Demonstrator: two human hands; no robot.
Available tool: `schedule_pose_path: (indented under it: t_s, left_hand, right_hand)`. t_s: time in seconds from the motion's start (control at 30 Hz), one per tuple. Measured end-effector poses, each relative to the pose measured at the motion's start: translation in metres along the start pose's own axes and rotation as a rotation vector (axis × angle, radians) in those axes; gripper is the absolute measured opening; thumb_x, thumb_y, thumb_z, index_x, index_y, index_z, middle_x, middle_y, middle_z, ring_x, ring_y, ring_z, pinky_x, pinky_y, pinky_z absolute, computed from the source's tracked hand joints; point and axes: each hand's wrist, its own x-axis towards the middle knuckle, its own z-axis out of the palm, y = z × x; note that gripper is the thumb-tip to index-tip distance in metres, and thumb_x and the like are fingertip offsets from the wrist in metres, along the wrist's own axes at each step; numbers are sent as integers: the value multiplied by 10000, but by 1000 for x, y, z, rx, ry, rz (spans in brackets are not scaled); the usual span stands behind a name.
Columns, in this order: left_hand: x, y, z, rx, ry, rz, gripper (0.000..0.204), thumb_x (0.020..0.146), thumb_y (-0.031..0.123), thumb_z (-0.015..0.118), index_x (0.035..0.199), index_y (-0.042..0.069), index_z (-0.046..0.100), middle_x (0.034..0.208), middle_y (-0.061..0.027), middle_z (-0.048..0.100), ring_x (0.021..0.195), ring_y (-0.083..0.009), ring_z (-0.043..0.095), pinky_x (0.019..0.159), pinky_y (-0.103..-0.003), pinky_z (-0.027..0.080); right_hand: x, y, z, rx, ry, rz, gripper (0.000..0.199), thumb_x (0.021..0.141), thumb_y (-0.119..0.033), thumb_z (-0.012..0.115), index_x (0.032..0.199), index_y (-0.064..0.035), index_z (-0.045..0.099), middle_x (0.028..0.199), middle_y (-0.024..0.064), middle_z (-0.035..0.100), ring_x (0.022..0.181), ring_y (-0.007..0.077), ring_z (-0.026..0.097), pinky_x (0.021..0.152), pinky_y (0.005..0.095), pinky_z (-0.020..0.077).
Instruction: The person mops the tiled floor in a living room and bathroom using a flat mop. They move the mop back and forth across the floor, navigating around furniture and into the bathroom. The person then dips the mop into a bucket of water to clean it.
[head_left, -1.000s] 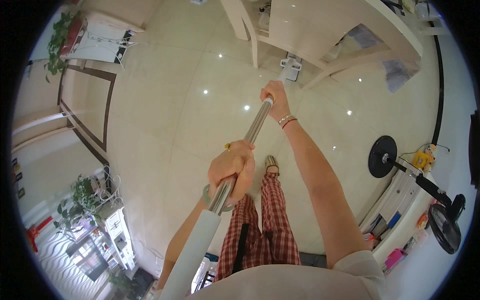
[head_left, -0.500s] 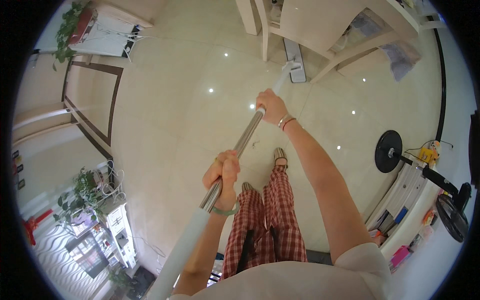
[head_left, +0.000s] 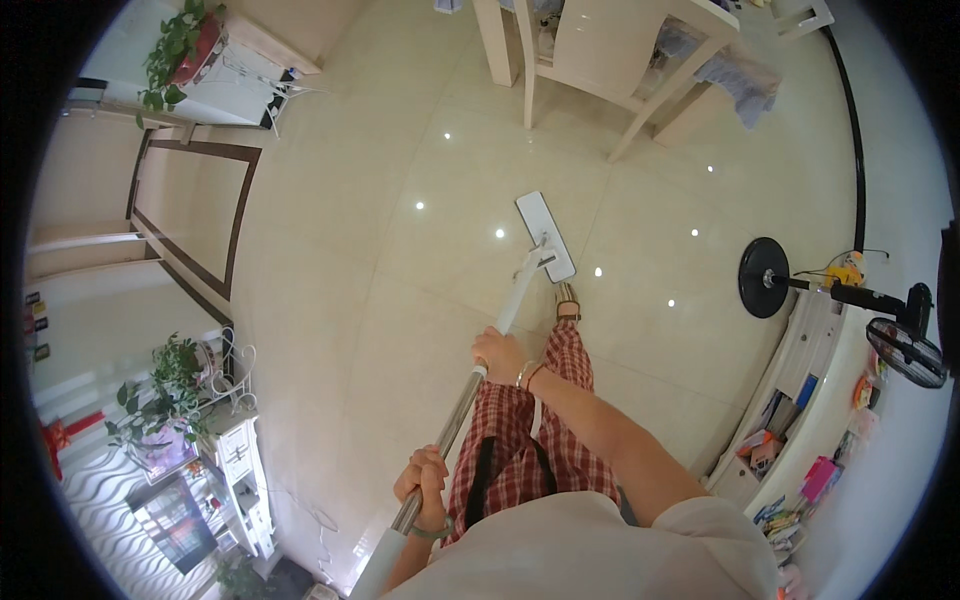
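Both hands are closed around the pole of a flat mop [head_left: 547, 236]. My right hand [head_left: 499, 356] grips farther down the pole, where the metal tube meets the white lower section. My left hand [head_left: 422, 474] wraps the metal tube nearer my body, with a green bangle at its wrist. The rectangular white mop head lies on the glossy beige tiled floor [head_left: 330, 330], just ahead of my right foot. At the lower edge, the white upper part of the pole passes beside my left forearm.
A pale wooden chair [head_left: 605, 50] stands ahead by a table with a hanging cloth [head_left: 745, 85]. To the right are a round-based black fan [head_left: 763, 278] and a low white cabinet [head_left: 790, 375] with clutter. Potted plants [head_left: 180, 375] and a white stand are at left.
The mop head has come out from beneath the chair, back toward my feet, and turned slightly. Both hands have drawn back toward my body, still gripping the pole.
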Motion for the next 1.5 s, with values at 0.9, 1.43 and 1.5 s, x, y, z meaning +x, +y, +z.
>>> schedule_pose_path:
  t_s: [0.9,1.43,1.5]
  left_hand:
    - [356,-43,258,-65,-291,523,256,921,-44,409,694,66,366,618,-46,440,568,-144,391,745,-402,451]
    - [253,-34,173,-91,-44,178,296,985,55,447,705,78,353,637,-36,460,609,-122,407,887,-422,450]
    - [211,-26,143,-88,27,118,293,985,59,449,706,77,365,626,-35,457,604,-124,420,901,-431,455]
  right_hand:
    - [192,252,-312,98,687,-215,171,648,-9,694,724,-122,590,801,38,558,908,287,517,730,379,460]
    - [146,177,-214,-56,432,-32,99,678,-108,664,748,-151,609,854,8,577,950,235,538,682,405,472]
    - [125,149,-176,-86,364,-41,63,682,-129,658,732,-146,625,866,13,591,948,235,542,683,412,491]
